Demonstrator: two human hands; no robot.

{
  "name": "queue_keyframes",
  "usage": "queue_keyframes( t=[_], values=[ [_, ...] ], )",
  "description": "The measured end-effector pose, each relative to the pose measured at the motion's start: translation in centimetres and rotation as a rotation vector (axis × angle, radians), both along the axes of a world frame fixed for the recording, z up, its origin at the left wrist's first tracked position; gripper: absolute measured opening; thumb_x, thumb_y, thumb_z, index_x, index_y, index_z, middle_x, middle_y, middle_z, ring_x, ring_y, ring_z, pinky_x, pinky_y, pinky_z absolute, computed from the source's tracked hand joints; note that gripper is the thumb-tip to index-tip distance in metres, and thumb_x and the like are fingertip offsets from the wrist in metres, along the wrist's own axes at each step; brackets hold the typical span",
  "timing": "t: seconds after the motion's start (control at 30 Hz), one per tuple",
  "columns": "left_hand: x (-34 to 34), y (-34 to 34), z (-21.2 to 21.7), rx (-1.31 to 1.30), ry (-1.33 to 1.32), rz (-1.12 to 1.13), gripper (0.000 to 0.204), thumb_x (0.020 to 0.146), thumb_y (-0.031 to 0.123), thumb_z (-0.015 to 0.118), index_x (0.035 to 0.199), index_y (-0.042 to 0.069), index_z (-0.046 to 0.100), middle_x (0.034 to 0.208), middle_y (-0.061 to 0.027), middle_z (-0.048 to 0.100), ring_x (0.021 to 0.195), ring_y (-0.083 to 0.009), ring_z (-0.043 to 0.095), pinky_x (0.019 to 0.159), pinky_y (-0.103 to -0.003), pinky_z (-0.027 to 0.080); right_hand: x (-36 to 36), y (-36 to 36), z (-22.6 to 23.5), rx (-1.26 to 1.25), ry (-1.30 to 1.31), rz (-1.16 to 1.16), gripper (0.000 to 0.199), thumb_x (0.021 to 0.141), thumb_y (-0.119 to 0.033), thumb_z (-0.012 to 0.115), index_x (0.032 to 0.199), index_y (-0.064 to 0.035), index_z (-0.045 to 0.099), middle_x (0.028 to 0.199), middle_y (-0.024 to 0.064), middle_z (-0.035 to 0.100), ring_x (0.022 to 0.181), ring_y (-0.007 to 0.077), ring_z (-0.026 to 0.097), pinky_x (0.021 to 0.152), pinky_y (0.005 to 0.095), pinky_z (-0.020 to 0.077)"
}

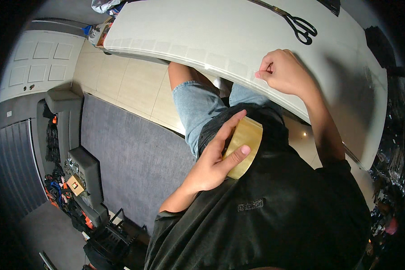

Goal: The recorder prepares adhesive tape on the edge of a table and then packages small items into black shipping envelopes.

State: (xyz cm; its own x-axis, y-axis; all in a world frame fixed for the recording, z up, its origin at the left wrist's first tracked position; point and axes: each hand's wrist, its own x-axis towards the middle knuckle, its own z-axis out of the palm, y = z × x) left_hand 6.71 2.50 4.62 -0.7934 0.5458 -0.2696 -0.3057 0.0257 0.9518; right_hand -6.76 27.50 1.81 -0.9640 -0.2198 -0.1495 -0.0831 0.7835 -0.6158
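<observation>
My left hand (218, 159) is wrapped round a wide roll of yellowish packing tape (246, 146), held against my dark shirt above my lap. The thumb lies across the tape's outer face, and the fingers reach along its far side. Over the near edge of the white table (189, 31), my right hand (283, 72) is closed, with thumb and forefinger pinched. Whatever may be between those fingertips is too small to tell. Beyond it on the tabletop lies a pair of black-handled scissors (300, 28), apart from my hand. A row of faint, clear squares runs along the table's edge.
Bags and boxes (99, 33) stand by the table's far left end. Crumpled clear plastic (391, 171) is heaped at the right. To the left are a grey rug (126, 148), a grey sofa (85, 171) with things piled on it, a black chair (110, 238) and a white door (40, 60).
</observation>
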Motion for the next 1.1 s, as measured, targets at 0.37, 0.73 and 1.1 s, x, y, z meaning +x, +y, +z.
queue_keyframes(
  t=[0.37,0.73,1.1],
  values=[
    [-0.2,-0.1,0.0,0.015,-0.011,0.022,0.072,0.107,0.02,0.064,0.163,-0.004,0.026,0.158,-0.0161,0.044,0.15,-0.0231,0.038,0.123,-0.033,0.026,-0.6,-0.3,0.1,0.031,0.008,0.016,0.018,0.083,-0.014,0.079,0.086,0.0039,0.079,0.078,0.0214,0.075,0.07,0.0309,0.073,0.07,0.0386,0.0572],
    [-0.4,-0.1,-0.5,-0.004,0.007,0.021,0.071,0.107,0.023,0.063,0.163,-0.003,0.028,0.158,-0.0167,0.045,0.148,-0.0235,0.041,0.122,-0.033,0.029,-0.9,-0.7,0.3,0.11,0.018,-0.034,0.019,0.08,-0.016,0.082,0.082,0.0022,0.079,0.073,0.0215,0.073,0.07,0.0334,0.074,0.071,0.0396,0.0584],
    [-0.4,-0.2,-0.8,-0.001,-0.002,0.01,0.072,0.107,0.023,0.063,0.163,-0.004,0.027,0.16,-0.0168,0.043,0.15,-0.0239,0.039,0.123,-0.034,0.027,-1.7,4.3,0.7,0.312,-0.077,0.054,0.061,0.063,-0.049,0.097,0.071,0.0033,0.068,0.065,0.0184,0.068,0.063,0.0299,0.068,0.065,0.0401,0.0563]
  ],
)
